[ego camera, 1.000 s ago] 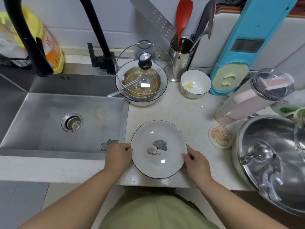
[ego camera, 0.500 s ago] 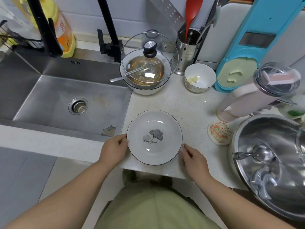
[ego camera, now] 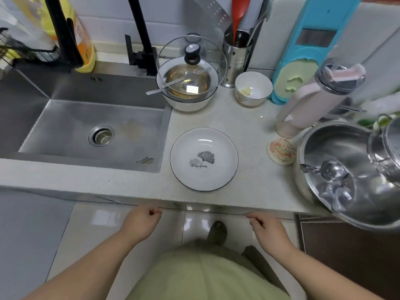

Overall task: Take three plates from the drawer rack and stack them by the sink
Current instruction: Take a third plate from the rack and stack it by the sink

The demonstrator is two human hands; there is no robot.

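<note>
A white plate [ego camera: 204, 159] with a thin dark rim and a grey leaf print lies flat on the pale counter, just right of the steel sink [ego camera: 91, 124]. Whether more plates lie under it I cannot tell. My left hand [ego camera: 141, 223] hangs below the counter's front edge, fingers curled loosely, holding nothing. My right hand [ego camera: 267, 231] is also below the edge, to the right, fingers curled and empty. Both hands are clear of the plate. No drawer rack is in view.
Behind the plate stand a lidded bowl with a spoon [ego camera: 188, 83], a small white bowl [ego camera: 253, 88] and a utensil holder [ego camera: 237, 55]. A pink bottle [ego camera: 311, 100], a coaster [ego camera: 280, 150] and a large steel pot [ego camera: 350, 174] crowd the right. A black tap [ego camera: 142, 40] rises behind the sink.
Both hands let go of the plate's sides and drew back below the counter edge. The plate stays on the counter. The view pulled back from the counter.
</note>
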